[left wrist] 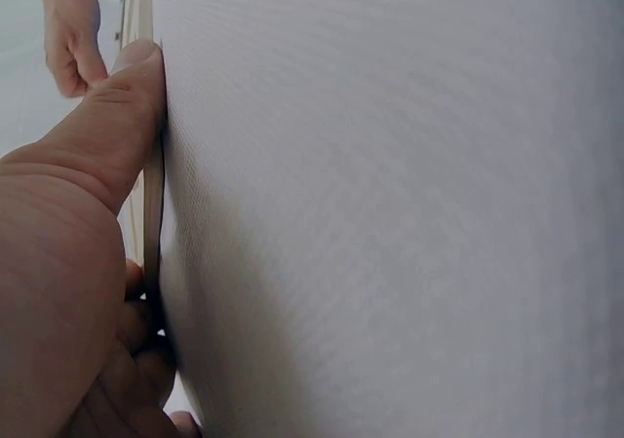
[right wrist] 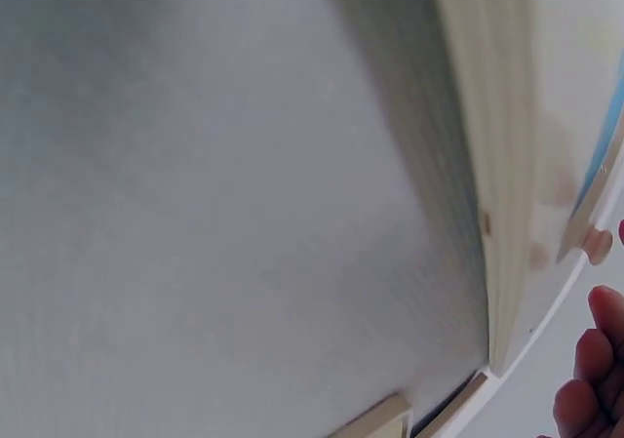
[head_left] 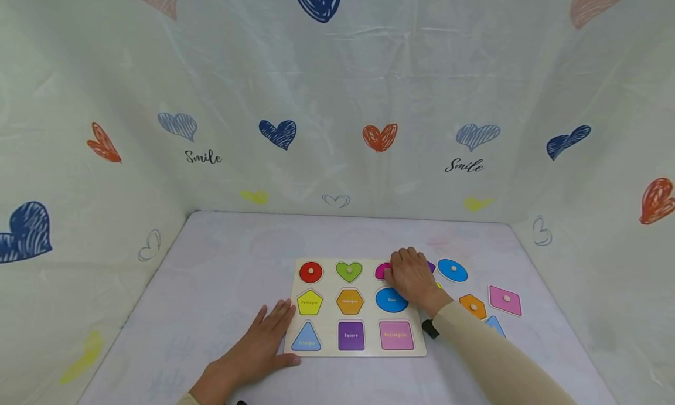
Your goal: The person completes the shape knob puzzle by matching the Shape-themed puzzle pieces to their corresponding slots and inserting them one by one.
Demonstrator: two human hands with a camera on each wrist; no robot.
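A pale wooden shape puzzle board lies on the table. My left hand rests flat at its left side, fingertips at the left edge; the thumb lies along the near edge. My right hand is over the upper right corner, its thumb and forefinger at a magenta puzzle piece, seemingly pinching it; the hand hides most of it. A red circle and a green heart, both with knobs, sit in the top row. Curled right fingers show in the right wrist view.
Right of the board lie a blue oval, an orange hexagon, a pink rectangle and a light blue triangle. Purple and yellow pieces are partly hidden behind the right hand. A heart-printed curtain surrounds the table.
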